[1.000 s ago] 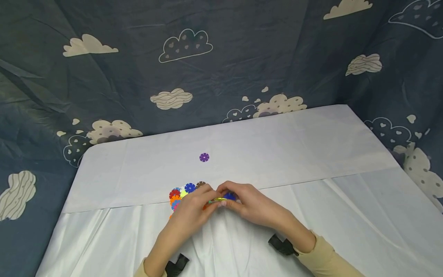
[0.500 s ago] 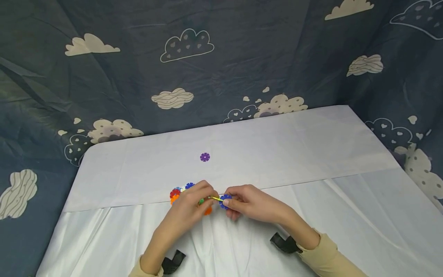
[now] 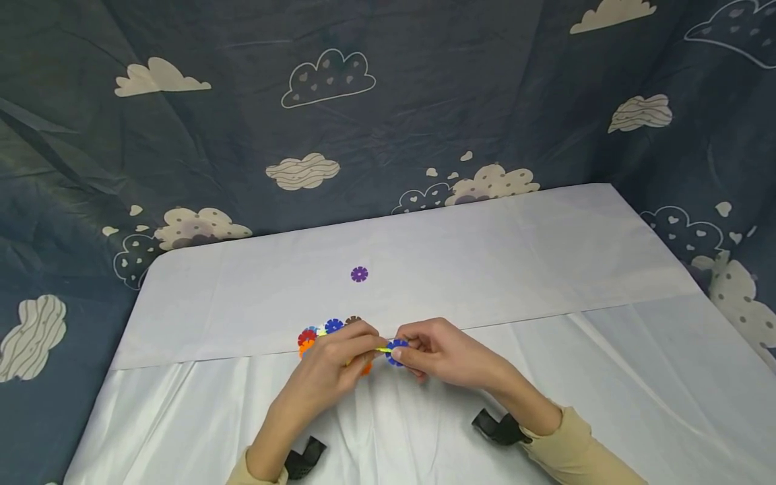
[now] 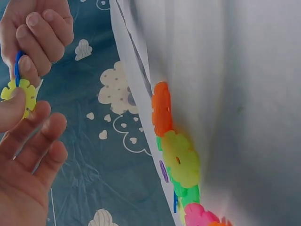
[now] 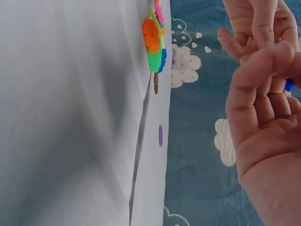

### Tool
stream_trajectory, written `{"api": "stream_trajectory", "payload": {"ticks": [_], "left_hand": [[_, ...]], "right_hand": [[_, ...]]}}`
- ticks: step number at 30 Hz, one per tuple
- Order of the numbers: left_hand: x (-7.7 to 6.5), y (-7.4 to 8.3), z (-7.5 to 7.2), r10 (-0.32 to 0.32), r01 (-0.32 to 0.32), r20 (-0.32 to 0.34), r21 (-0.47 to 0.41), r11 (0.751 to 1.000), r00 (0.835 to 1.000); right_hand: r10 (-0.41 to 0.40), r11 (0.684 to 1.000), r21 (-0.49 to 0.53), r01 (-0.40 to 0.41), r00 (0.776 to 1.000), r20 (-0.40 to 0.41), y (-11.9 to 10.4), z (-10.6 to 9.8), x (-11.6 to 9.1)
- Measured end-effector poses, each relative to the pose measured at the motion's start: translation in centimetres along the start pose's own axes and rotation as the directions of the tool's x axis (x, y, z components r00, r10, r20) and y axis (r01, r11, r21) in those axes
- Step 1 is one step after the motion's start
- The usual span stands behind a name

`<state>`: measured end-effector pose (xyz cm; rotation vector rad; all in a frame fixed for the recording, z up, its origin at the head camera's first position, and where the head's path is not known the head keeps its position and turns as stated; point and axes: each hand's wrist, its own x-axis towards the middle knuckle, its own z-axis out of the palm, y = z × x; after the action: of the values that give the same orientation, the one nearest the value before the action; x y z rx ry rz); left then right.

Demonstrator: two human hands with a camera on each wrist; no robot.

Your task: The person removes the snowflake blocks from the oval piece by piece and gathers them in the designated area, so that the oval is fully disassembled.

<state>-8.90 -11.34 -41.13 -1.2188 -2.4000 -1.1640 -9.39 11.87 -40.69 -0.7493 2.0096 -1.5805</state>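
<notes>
My left hand [image 3: 333, 360] pinches a yellow notched snowflake disc [image 4: 29, 96] between thumb and fingers. In the head view only a thin edge of that disc shows. My right hand [image 3: 451, 353] pinches a blue snowflake disc [image 3: 397, 352], its thumb lying across the face. The two discs meet at their edges, set at an angle to each other; how deep their slots engage cannot be made out. In the right wrist view the right hand [image 5: 268, 117] hides nearly all of the blue disc [image 5: 289, 84].
A pile of mixed discs, including a red disc [image 3: 307, 337] and an orange disc [image 4: 162, 110], lies partly behind the left hand. Farther back sits a lone purple disc [image 3: 360, 274]. The white-covered table [image 3: 545, 256] meets a dark cloud-print cloth [image 3: 424, 101].
Over the last second the right hand has shifted its grip, and the blue disc now shows face-on beneath its thumb. Since half a second ago both hands have barely moved.
</notes>
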Motion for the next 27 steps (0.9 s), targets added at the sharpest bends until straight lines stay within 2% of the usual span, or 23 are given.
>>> {"api": "stream_trajectory", "payload": {"ticks": [8,15,23,27], "left_hand": [[-0.01,-0.31,0.2,0.015,-0.016,-0.038,-0.037,0.999,0.999],[0.01,-0.41,0.41,0.01,-0.014,-0.065,-0.052,0.999,0.998],[-0.09,-0.2,-0.28,0.015,-0.015,-0.001,-0.154,0.988,1.0],[-0.01,-0.13,-0.38,0.034,-0.035,-0.009,-0.169,0.985,0.999]], "right_hand": [[-0.038,0.999,0.022,0.039,0.999,-0.033,-0.01,0.24,0.11],[-0.087,0.99,0.105,0.09,0.996,-0.033,0.29,0.25,0.17],[-0.139,0.951,0.283,0.128,0.99,0.021,0.5,0.5,0.36],[-0.138,0.945,0.304,0.123,0.99,0.026,0.47,0.62,0.44]]}}
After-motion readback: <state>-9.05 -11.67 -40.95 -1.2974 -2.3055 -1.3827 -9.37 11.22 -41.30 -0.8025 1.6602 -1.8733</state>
